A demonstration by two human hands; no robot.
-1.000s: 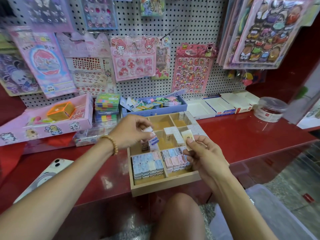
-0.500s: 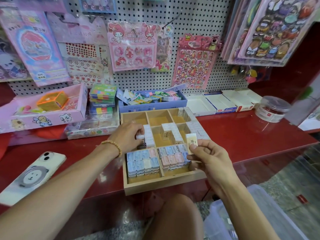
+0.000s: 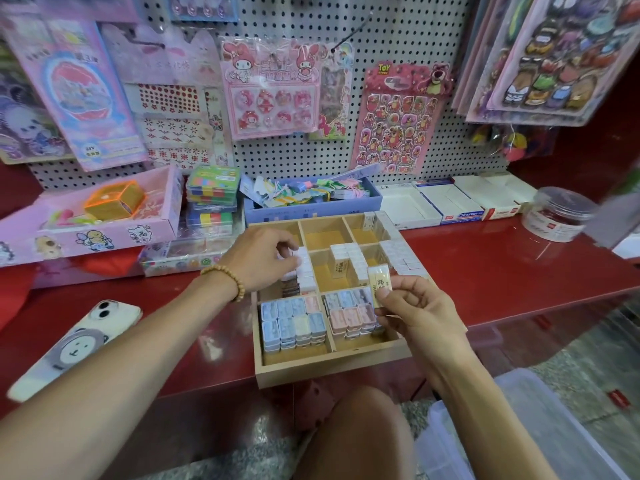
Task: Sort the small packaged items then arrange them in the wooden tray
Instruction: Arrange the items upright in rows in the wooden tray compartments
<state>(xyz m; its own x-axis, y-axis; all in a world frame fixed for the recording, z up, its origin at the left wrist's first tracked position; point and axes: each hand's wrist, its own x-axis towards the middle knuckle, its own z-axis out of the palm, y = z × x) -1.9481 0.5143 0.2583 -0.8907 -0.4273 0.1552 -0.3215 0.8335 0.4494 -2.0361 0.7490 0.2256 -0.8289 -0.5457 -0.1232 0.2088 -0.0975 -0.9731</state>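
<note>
The wooden tray (image 3: pixel 332 365) with several compartments lies on the red counter. Its two near compartments hold rows of blue and pink packaged erasers (image 3: pixel 294 323). My left hand (image 3: pixel 259 258) rests in the middle-left compartment, fingers pinched on a white packaged eraser (image 3: pixel 304 263) standing in a row there. My right hand (image 3: pixel 412 310) holds a cream wrapped eraser (image 3: pixel 379 284) upright over the tray's right side. White erasers (image 3: pixel 343 261) stand in the middle compartment, and more line the tray's right edge (image 3: pixel 398 254).
A phone (image 3: pixel 74 348) lies on the counter at left. Behind the tray stand a blue box of small items (image 3: pixel 311 209), a pink box (image 3: pixel 100 220), stacked colourful cases (image 3: pixel 213 195), white cartons (image 3: pixel 450 206) and a clear jar (image 3: pixel 557 213). Sticker packs hang on the pegboard.
My left hand has lowered from above the tray into the middle-left compartment with its white eraser. My right hand keeps the cream eraser, shifted slightly. The view has tilted.
</note>
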